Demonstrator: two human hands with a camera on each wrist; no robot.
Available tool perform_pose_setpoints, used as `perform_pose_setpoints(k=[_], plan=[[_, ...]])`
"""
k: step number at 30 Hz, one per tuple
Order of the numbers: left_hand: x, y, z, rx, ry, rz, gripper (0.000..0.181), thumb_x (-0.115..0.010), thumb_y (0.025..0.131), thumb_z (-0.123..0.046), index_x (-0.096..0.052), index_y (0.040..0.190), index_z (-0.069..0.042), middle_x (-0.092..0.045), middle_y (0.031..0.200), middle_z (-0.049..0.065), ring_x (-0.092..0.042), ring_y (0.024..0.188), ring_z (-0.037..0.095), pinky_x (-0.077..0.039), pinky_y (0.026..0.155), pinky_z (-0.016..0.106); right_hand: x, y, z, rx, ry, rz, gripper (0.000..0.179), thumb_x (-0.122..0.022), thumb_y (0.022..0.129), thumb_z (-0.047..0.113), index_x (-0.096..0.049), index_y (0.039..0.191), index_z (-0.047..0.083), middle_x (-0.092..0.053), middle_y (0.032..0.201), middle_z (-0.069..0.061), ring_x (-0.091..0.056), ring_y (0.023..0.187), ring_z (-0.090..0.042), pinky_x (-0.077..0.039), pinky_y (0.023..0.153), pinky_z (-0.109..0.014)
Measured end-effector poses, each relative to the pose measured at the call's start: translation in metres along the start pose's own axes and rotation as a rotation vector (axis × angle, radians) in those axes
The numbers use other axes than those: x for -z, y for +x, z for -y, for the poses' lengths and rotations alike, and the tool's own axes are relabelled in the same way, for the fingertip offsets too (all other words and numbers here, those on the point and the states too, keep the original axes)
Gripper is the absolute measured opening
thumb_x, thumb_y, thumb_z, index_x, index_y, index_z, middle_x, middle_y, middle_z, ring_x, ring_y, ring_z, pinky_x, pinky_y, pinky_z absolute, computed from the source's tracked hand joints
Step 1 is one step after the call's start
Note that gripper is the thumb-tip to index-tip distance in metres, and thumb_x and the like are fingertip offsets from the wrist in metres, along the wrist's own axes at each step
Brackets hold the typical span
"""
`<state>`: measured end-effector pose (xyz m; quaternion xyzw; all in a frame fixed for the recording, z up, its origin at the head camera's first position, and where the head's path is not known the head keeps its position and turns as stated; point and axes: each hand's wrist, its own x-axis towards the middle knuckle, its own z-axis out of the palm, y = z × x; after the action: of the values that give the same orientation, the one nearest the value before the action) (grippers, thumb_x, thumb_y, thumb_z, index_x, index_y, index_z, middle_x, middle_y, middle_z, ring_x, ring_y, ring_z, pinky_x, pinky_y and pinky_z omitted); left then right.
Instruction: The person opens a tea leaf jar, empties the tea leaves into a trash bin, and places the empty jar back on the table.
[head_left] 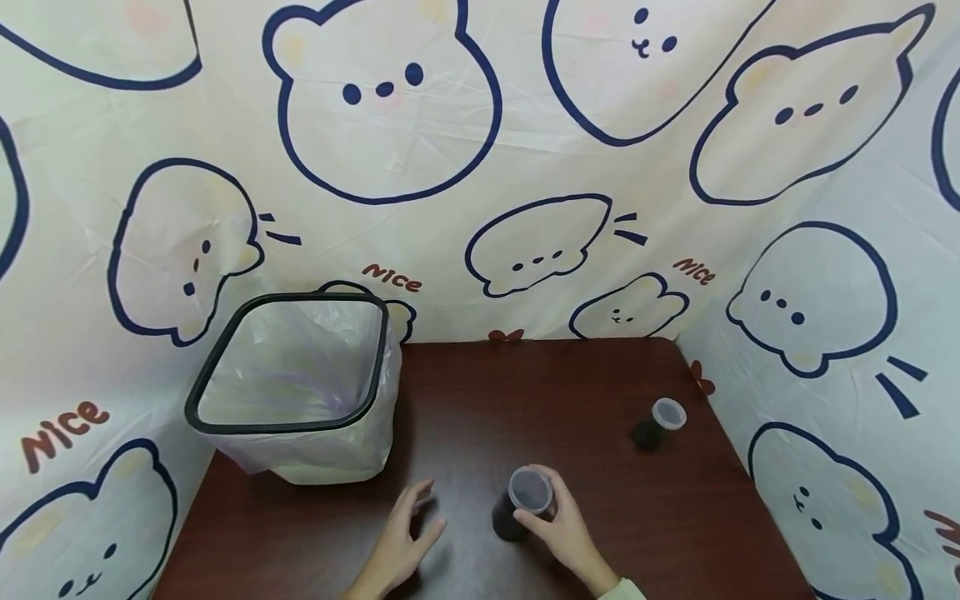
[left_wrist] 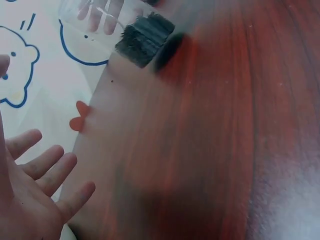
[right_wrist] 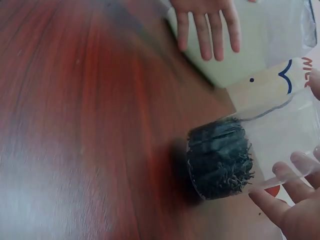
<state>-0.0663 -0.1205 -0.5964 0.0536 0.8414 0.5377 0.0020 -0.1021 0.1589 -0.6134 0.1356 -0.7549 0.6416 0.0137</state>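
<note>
My right hand (head_left: 570, 529) grips a clear plastic jar (head_left: 508, 518) near its top, thumb on the near side and fingers round the far side. The right wrist view shows dark, shredded-looking contents (right_wrist: 220, 160) filling the jar's lower part; the upper part is see-through. To the jar's left, my left hand (head_left: 401, 537) hovers over the brown table (head_left: 465, 400), holding nothing. Its fingers are spread and lightly bent, as the left wrist view also shows (left_wrist: 37, 200). A second, similar jar (head_left: 649, 433) with a pale top and dark lower part stands at the table's right.
A pale bin (head_left: 330, 467) with a black rim (head_left: 285, 429) and a thin plastic liner stands at the table's back left, beyond my left hand. A cloth (head_left: 420, 167) printed with cartoon animals hangs behind the table and along its sides.
</note>
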Motion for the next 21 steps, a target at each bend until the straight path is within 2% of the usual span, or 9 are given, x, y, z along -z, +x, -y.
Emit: perform_pose_setpoints(k=[5, 10, 16, 21], plan=[[-0.003, 0.006, -0.007, -0.003, -0.025, 0.027, 0.066, -0.076, 0.093, -0.024, -0.045, 0.147, -0.003, -0.051, 0.145, 0.018, -0.053, 0.13, 0.039, -0.04, 0.106, 0.058, -0.005, 0.004, 0.009, -0.02, 0.081, -0.068, 0.059, -0.076, 0.086, -0.007, -0.048, 0.139, -0.004, -0.055, 0.136, -0.025, -0.057, 0.123, -0.034, -0.052, 0.096, -0.04], [-0.01, 0.011, -0.012, -0.055, 0.045, 0.015, 0.08, -0.085, 0.083, -0.031, -0.044, 0.148, -0.006, -0.05, 0.146, 0.013, -0.046, 0.136, 0.035, -0.037, 0.107, 0.061, -0.009, 0.009, 0.023, -0.065, 0.128, -0.125, 0.06, -0.075, 0.087, -0.007, -0.048, 0.14, -0.004, -0.054, 0.135, -0.023, -0.056, 0.123, -0.036, -0.052, 0.097, -0.037], [-0.022, 0.018, -0.019, -0.099, 0.079, 0.01, 0.101, -0.09, 0.075, -0.038, -0.035, 0.154, -0.006, -0.037, 0.155, 0.019, -0.039, 0.141, 0.039, -0.035, 0.107, 0.065, -0.016, 0.009, 0.035, -0.085, 0.143, -0.104, 0.06, -0.073, 0.089, -0.005, -0.046, 0.143, -0.002, -0.053, 0.138, -0.021, -0.055, 0.125, -0.036, -0.051, 0.099, -0.036], [-0.033, 0.024, -0.028, -0.138, 0.113, 0.024, 0.108, -0.092, 0.072, -0.043, -0.032, 0.155, -0.005, -0.036, 0.156, 0.02, -0.04, 0.14, 0.042, -0.038, 0.105, 0.064, -0.022, 0.009, 0.043, -0.093, 0.203, -0.085, 0.061, -0.072, 0.089, -0.005, -0.044, 0.144, -0.003, -0.051, 0.14, -0.024, -0.053, 0.127, -0.037, -0.05, 0.1, -0.035]])
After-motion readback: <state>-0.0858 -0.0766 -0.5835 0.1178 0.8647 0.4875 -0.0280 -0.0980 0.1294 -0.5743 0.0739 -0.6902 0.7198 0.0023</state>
